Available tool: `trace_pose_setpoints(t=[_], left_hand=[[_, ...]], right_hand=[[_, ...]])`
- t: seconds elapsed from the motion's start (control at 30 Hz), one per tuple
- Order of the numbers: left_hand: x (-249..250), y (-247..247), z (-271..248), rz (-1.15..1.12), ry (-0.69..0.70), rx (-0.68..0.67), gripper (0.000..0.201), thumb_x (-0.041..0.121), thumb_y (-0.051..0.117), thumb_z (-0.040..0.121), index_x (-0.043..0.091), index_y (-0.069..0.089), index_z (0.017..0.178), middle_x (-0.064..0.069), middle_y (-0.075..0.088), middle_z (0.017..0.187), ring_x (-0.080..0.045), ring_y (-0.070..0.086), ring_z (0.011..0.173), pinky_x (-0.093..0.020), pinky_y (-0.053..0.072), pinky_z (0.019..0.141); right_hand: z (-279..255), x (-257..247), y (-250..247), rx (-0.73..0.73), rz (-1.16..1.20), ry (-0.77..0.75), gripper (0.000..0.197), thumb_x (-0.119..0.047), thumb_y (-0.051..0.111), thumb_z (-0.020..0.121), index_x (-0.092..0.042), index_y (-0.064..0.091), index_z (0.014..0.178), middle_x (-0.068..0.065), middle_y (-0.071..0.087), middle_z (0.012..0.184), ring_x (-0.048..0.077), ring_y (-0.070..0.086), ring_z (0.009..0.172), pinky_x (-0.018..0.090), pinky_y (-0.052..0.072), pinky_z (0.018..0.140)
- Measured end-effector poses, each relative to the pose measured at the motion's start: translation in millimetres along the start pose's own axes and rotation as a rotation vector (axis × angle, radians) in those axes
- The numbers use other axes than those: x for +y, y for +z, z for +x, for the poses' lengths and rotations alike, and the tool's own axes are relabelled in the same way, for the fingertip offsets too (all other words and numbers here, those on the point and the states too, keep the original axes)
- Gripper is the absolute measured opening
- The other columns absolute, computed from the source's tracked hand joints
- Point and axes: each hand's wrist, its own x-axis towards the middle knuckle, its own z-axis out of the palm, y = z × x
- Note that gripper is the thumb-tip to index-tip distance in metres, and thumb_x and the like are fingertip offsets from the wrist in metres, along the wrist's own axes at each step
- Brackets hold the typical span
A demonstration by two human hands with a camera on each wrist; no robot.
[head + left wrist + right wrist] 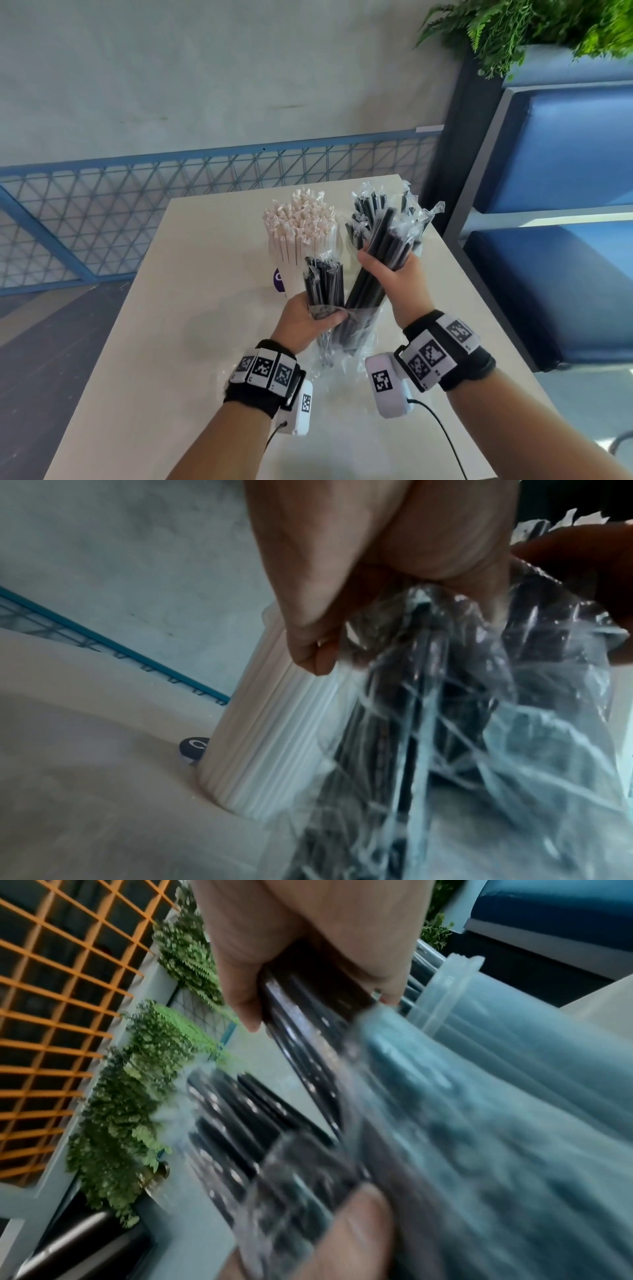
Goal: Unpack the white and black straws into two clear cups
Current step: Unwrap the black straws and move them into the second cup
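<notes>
Head view, both hands' grip [387,277] clenching black straws [370,274]

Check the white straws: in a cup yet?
In. The white straws stand upright, packed into a clear cup on the table.

Both forearms are bare, no sleeves visible. The left hand [306,323] and right hand [394,279] are ungloved. Each wrist carries a black fabric band [255,394] fitted with 3 white tiles printed with black square-code markers. A white camera module [387,389], also bearing a marker, sits on the inner side of each band. 1 thin black cable [442,431] leaves each module.
</notes>
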Motion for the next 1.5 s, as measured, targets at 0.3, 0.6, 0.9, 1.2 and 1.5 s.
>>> trace_pose_setpoints(t=[0.3, 0.6, 0.9, 1.2, 1.5], left_hand=[[-2.3, -4.6, -1.2, 0.139, 0.119, 0.003, 0.015, 0.012, 0.078, 0.071, 0.021, 0.073, 0.082, 0.010, 0.073, 0.080, -0.007, 0.070, 0.083, -0.020, 0.053, 0.081], [-8.9, -1.1, 2.9, 0.109, 0.101, 0.188, 0.024, 0.010, 0.077, 0.072, 0.000, 0.070, 0.092, -0.009, 0.073, 0.087, -0.018, 0.070, 0.083, -0.028, 0.056, 0.078], [-3.7, 2.4, -2.2, 0.085, 0.110, 0.201, 0.021, 0.005, 0.076, 0.072, 0.001, 0.069, 0.092, 0.000, 0.070, 0.081, 0.007, 0.065, 0.070, -0.009, 0.051, 0.069], [-2.3, 3.4, -1.1, 0.087, 0.098, 0.202, 0.021, 0.006, 0.076, 0.072, 0.005, 0.068, 0.092, 0.003, 0.069, 0.081, 0.011, 0.064, 0.070, -0.006, 0.050, 0.069], [-0.1, 2.0, -2.9, 0.079, 0.111, 0.194, 0.017, 0.005, 0.075, 0.073, 0.009, 0.069, 0.088, 0.007, 0.069, 0.080, 0.007, 0.066, 0.072, -0.008, 0.050, 0.068]], right_hand=[[22.4, -44.7, -15.0, 0.164, 0.155, -0.098, 0.003, -0.012, 0.063, 0.085, -0.015, 0.061, 0.086, 0.003, 0.066, 0.081, 0.018, 0.065, 0.080, 0.039, 0.055, 0.083], [51.1, -82.4, -24.6, 0.242, 0.245, -0.197, 0.014, -0.014, 0.065, 0.081, -0.008, 0.058, 0.092, 0.004, 0.064, 0.079, 0.019, 0.063, 0.076, 0.039, 0.054, 0.079], [70.1, -104.0, -31.5, 0.373, 0.117, -0.403, 0.031, -0.023, 0.069, 0.075, -0.005, 0.060, 0.098, 0.012, 0.067, 0.089, 0.020, 0.065, 0.079, 0.032, 0.056, 0.075], [68.0, -54.9, -12.3, 0.194, -0.226, -0.231, 0.034, -0.023, 0.072, 0.078, -0.004, 0.061, 0.104, 0.007, 0.069, 0.096, 0.020, 0.066, 0.086, 0.040, 0.056, 0.082], [67.0, -60.3, -7.2, 0.228, -0.259, -0.636, 0.064, 0.001, 0.067, 0.074, -0.022, 0.039, 0.127, -0.015, 0.053, 0.112, -0.004, 0.051, 0.103, 0.008, 0.039, 0.091]])
